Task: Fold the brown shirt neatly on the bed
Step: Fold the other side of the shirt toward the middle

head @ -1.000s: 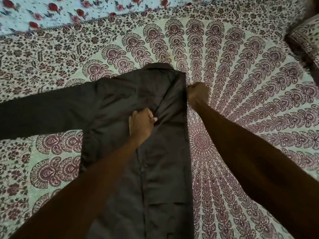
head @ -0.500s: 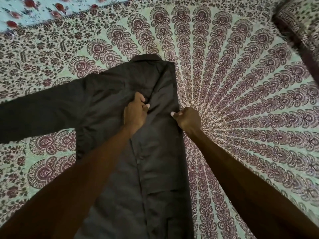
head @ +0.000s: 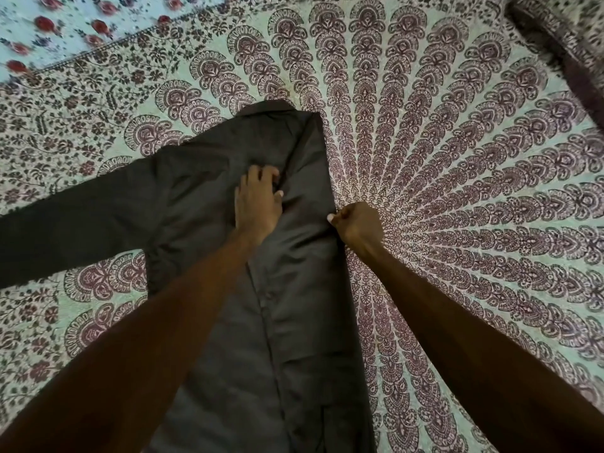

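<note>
Brown shirt spread on patterned bed; left hand pressing flat, fingers apart; right hand pinching folded edge.

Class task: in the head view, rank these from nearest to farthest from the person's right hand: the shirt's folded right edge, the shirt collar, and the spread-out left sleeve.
Measured from the right hand:
1. Folded right edge, touching the hand, pinched.
2. Collar, beyond, at the shirt's top.
3. Spread-out sleeve, far across on the left.
</note>
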